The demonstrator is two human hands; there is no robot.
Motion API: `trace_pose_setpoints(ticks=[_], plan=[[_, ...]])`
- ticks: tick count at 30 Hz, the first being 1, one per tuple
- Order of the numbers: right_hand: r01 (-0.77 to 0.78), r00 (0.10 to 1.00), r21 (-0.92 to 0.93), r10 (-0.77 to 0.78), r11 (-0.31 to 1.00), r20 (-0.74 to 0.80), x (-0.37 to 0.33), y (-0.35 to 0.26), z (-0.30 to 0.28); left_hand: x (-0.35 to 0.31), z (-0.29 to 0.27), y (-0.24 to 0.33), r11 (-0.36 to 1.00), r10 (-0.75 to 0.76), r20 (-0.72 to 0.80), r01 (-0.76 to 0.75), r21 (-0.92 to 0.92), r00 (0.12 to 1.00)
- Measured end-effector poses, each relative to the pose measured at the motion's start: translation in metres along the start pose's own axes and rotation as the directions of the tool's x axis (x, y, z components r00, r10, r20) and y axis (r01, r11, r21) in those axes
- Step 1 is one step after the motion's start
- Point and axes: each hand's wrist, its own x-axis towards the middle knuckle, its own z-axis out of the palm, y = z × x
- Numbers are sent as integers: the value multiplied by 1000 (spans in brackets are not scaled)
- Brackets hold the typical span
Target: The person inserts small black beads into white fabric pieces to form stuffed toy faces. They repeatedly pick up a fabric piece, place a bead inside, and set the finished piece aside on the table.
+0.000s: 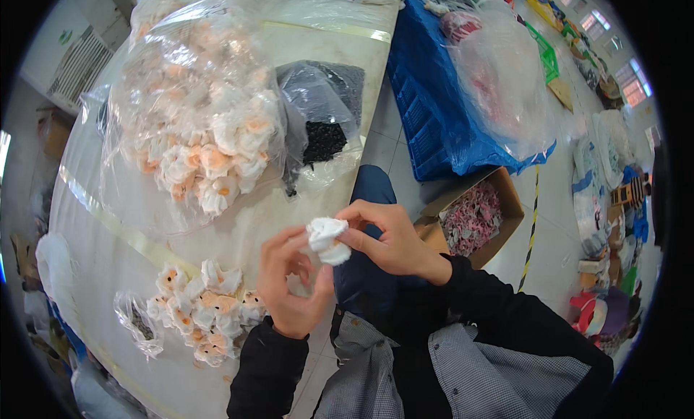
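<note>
A small white plush piece point(327, 240) is pinched between the thumb and fingers of my right hand point(390, 235), over my lap by the table edge. My left hand point(289, 285) is just left of it, slightly blurred, with thumb and curled fingers apart and nothing seen between them. Whether its fingertips touch the plush piece I cannot tell. Left of that hand, a small pile of white and peach plush pieces point(206, 310) lies on the table, several showing small dark spots. Beside the pile is a small clear bag point(139, 325) with dark contents.
A large clear bag of white and peach plush pieces point(210, 123) fills the table's far side. Right of it lies a bag of small black parts point(324, 141). Off the table stand a blue-lined crate point(434, 108) and a cardboard box point(510, 227) of pink and grey scraps.
</note>
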Motion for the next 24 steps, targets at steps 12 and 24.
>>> trace_pose_setpoints(ticks=[12, 24], plan=[[242, 961, -544, -276, 804, 20, 44, 17, 12, 0, -14, -36, 936, -178, -37, 158, -315, 983], [275, 950, -699, -299, 660, 91, 76, 37, 28, 7, -17, -36, 998, 36, -101, -31, 50, 994]])
